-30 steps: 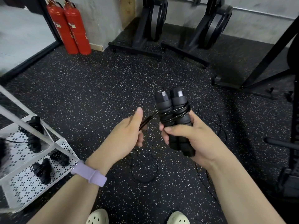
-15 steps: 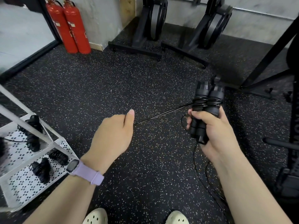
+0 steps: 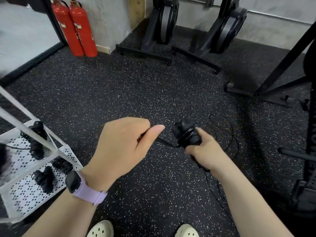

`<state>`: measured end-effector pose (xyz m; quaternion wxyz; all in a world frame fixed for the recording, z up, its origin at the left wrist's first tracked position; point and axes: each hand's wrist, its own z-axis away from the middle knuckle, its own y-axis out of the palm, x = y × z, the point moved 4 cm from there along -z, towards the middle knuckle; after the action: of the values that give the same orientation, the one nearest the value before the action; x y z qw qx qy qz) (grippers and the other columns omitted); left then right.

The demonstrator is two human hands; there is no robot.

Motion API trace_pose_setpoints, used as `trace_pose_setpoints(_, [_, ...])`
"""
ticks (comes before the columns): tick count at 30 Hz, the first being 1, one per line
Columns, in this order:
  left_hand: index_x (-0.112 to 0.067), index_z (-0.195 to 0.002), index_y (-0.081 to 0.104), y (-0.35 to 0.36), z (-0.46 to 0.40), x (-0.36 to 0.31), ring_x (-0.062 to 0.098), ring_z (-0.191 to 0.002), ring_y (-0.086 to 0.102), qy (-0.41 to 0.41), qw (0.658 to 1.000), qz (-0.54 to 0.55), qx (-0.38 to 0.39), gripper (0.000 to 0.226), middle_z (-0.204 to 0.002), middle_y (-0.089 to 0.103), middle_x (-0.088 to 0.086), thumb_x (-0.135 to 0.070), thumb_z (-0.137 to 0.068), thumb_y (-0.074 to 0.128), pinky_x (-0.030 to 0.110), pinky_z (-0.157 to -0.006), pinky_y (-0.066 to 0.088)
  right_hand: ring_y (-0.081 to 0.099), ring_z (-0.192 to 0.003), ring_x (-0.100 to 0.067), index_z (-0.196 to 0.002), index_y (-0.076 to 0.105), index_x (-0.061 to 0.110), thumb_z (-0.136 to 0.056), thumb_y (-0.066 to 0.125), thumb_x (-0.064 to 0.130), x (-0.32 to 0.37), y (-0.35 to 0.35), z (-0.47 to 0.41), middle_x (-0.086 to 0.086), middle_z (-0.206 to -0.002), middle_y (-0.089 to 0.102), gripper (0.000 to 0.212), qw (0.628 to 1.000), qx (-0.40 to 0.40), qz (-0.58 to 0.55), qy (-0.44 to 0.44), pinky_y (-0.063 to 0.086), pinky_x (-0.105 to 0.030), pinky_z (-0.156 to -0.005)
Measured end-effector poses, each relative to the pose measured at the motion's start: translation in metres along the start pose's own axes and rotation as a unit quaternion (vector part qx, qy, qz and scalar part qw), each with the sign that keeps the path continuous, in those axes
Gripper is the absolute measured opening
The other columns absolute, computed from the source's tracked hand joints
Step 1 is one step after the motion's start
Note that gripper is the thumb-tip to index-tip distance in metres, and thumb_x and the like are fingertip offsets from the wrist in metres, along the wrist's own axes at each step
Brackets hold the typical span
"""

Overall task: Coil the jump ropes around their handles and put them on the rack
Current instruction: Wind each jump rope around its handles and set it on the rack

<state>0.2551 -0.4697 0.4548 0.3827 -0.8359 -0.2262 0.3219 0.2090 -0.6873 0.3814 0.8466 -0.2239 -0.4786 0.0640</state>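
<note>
The pair of black foam jump-rope handles point(image 3: 185, 135) is gripped in the right hand point(image 3: 205, 151), blurred. The thin black rope point(image 3: 165, 143), pinched in the closed left hand point(image 3: 126, 144), is stretched toward nine o'clock of the handles. The white perforated metal rack point(image 3: 27, 189) is seen at eight o'clock.

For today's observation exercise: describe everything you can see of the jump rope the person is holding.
The jump rope is black, with two padded-looking handles held together, blurred by motion. Thin cord is wound several times around their upper part. The right hand grips the handles, tops tilted up and away; the lower end pokes out below the palm. A short stretch of cord runs to the left hand, pinched by its thumb. The uncoiled remainder trails in loose loops on the speckled floor.
</note>
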Motion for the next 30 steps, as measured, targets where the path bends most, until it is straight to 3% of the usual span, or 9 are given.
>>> trace_pose_setpoints(3, [-0.026, -0.059, 0.025, 0.0, 0.002, 0.001, 0.006, -0.046, 0.026, 0.001, 1.0, -0.002, 0.004, 0.055, -0.049, 0.023, -0.01, -0.054, -0.105, 0.037, 0.024, -0.045, 0.025, 0.062, -0.066, -0.013, -0.125, 0.06, 0.033, -0.084, 0.067, 0.003, 0.006, 0.022, 0.007, 0.003, -0.09, 0.07, 0.051, 0.979, 0.117, 0.169, 0.001, 0.047, -0.024, -0.055])
trace_pose_setpoints(6, [-0.019, -0.057, 0.032, 0.004, 0.004, 0.005, 0.012, -0.046, 0.033, -0.006, 1.0, -0.002, 0.023, 0.06, -0.048, 0.03, -0.004, -0.055, -0.105, 0.037, 0.028, -0.046, 0.03, 0.071, -0.077, -0.022, -0.127, 0.061, 0.03, -0.086, 0.067, 0.004, 0.012, 0.048, 0.019, 0.001, -0.093, 0.07, 0.049, 0.926, 0.244, 0.289, -0.006, 0.055, -0.032, -0.059])
trace_pose_setpoints(10, [-0.019, -0.056, 0.029, 0.008, 0.005, 0.015, 0.019, -0.045, 0.037, -0.039, 0.999, 0.01, 0.029, 0.06, -0.046, 0.03, -0.002, -0.05, -0.105, 0.041, 0.032, -0.046, 0.033, 0.058, -0.064, -0.013, -0.134, 0.058, 0.038, -0.084, 0.07, 0.002, 0.019, 0.062, 0.033, 0.01, -0.082, 0.062, 0.063, 0.886, 0.318, 0.334, -0.042, 0.043, -0.021, -0.049])
trace_pose_setpoints(14, [-0.019, -0.054, 0.027, 0.009, 0.003, 0.032, 0.018, -0.044, 0.03, -0.127, 0.99, 0.06, 0.015, 0.06, -0.046, 0.025, -0.004, -0.042, -0.105, 0.049, 0.031, -0.048, 0.029, 0.06, -0.065, -0.008, -0.126, 0.061, 0.041, -0.081, 0.072, -0.001, 0.026, 0.062, 0.045, 0.0, -0.089, 0.074, 0.063, 0.888, 0.381, 0.248, -0.076, 0.046, -0.017, -0.054])
trace_pose_setpoints(17, [-0.019, -0.053, 0.027, 0.017, 0.006, 0.042, 0.014, -0.045, 0.026, -0.198, 0.975, 0.095, 0.026, 0.06, -0.044, 0.024, -0.005, -0.042, -0.103, 0.051, 0.03, -0.049, 0.026, 0.068, -0.084, -0.017, -0.113, 0.066, 0.041, -0.081, 0.069, -0.012, 0.035, 0.064, 0.052, -0.013, -0.103, 0.078, 0.062, 0.893, 0.424, 0.116, -0.099, 0.054, -0.034, -0.077])
trace_pose_setpoints(19, [-0.016, -0.052, 0.028, 0.024, 0.003, 0.047, 0.015, -0.045, 0.027, -0.239, 0.965, 0.094, 0.048, 0.062, -0.041, 0.026, -0.004, -0.043, -0.102, 0.052, 0.034, -0.051, 0.028, 0.069, -0.087, -0.02, -0.116, 0.068, 0.033, -0.081, 0.069, -0.015, 0.041, 0.062, 0.053, -0.014, -0.1, 0.077, 0.059, 0.893, 0.426, 0.069, -0.128, 0.055, -0.042, -0.081])
trace_pose_setpoints(24, [-0.015, -0.05, 0.04, 0.038, 0.004, 0.051, 0.015, -0.049, 0.037, -0.306, 0.928, 0.176, 0.123, 0.059, -0.043, 0.04, -0.006, -0.036, -0.102, 0.055, 0.035, -0.058, 0.035, 0.065, -0.074, -0.017, -0.116, 0.064, 0.018, -0.084, 0.066, -0.022, 0.054, 0.047, 0.051, -0.009, -0.091, 0.072, 0.052, 0.898, 0.401, -0.057, -0.17, 0.056, -0.034, -0.074])
trace_pose_setpoints(27, [-0.005, -0.065, 0.057, 0.046, 0.007, 0.044, 0.02, -0.059, 0.042, -0.313, 0.904, 0.226, 0.183, 0.03, -0.066, 0.06, 0.014, -0.004, -0.096, 0.054, 0.033, -0.056, 0.036, 0.061, -0.068, -0.021, -0.113, 0.061, 0.009, -0.085, 0.063, -0.02, 0.053, 0.038, 0.047, -0.015, -0.088, 0.07, 0.041, 0.909, 0.353, -0.159, -0.155, 0.054, -0.033, -0.069])
trace_pose_setpoints(30, [-0.006, -0.075, 0.055, 0.057, 0.01, 0.039, 0.015, -0.055, 0.041, -0.382, 0.876, 0.214, 0.2, 0.026, -0.074, 0.063, 0.01, -0.005, -0.1, 0.045, 0.029, -0.052, 0.033, 0.061, -0.066, -0.022, -0.105, 0.061, 0.004, -0.085, 0.064, -0.007, 0.053, 0.037, 0.045, -0.014, -0.087, 0.07, 0.024, 0.914, 0.322, -0.208, -0.135, 0.054, -0.033, -0.065])
